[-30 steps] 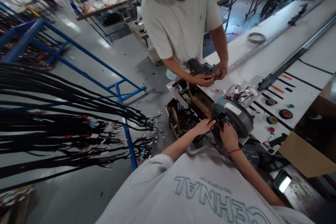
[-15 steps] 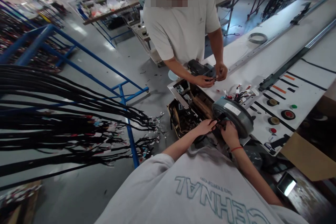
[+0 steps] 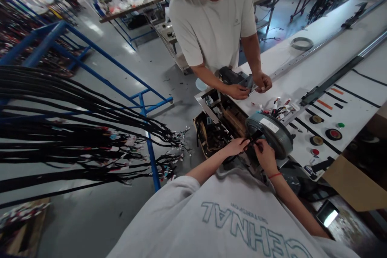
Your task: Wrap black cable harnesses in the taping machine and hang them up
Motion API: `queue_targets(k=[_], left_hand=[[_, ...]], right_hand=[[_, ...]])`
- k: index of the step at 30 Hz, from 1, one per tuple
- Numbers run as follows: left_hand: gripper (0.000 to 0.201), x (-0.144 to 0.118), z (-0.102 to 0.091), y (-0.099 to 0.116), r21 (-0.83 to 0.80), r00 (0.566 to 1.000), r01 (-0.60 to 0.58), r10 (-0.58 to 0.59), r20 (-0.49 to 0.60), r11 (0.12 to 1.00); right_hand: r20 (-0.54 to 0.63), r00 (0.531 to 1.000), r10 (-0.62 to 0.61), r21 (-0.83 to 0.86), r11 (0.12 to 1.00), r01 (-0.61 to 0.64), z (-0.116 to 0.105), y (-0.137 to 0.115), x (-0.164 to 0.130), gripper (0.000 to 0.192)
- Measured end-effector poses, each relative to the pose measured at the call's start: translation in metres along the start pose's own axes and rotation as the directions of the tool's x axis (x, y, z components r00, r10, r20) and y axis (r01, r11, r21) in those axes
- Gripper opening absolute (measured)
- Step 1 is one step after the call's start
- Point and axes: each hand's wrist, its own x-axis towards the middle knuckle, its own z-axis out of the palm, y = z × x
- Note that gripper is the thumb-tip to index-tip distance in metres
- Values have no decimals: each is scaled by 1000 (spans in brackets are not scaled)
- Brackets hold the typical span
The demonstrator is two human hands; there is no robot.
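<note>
My left hand (image 3: 240, 146) is closed, its thumb and fingers pinched at a small dark piece in front of the large grey reel (image 3: 279, 145). Just right of it, my right hand (image 3: 266, 157), with a red band on the wrist, is also closed, thumb and fingertips together close to the same dark spot. What the fingers hold is too dark and small to name. The reel stands tilted on the table's near end with a white label on its rim. Behind it lies a bundle of wire ends with white and red connectors (image 3: 279, 107).
Across the table end, a co-worker (image 3: 217, 28) handles a thin piece beside a dark machine (image 3: 231, 75). Black cables (image 3: 90, 102) hang over a blue rack (image 3: 121, 76) at left. Buttons (image 3: 333, 133) and a metal rail (image 3: 338, 73) run along the white table (image 3: 326, 56). A cardboard flap (image 3: 356, 181) juts out at right.
My right fingertips have risen slightly and drawn together near the dark piece. The co-worker's hands have moved apart, one going right. The whole view has shifted slightly.
</note>
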Motion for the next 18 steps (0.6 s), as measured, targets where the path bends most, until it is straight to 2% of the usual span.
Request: queue_targets(k=[5, 11, 15, 18], left_hand=[[42, 1, 6, -4, 12, 999, -37, 37, -1, 999], [40, -3, 11, -5, 111, 997, -70, 73, -21, 991], [37, -9, 14, -5, 128, 996, -81, 83, -14, 988], [35, -12, 18, -5, 148, 995, -85, 92, -40, 985]], right_hand=[[-84, 996, 40, 50, 998, -36, 0, 2, -6, 30], [-150, 988, 45, 98, 995, -30, 1, 5, -15, 42], [-201, 979, -18, 108, 993, 40, -2, -4, -15, 30], [-147, 983, -112, 4, 993, 114, 0, -12, -2, 19]])
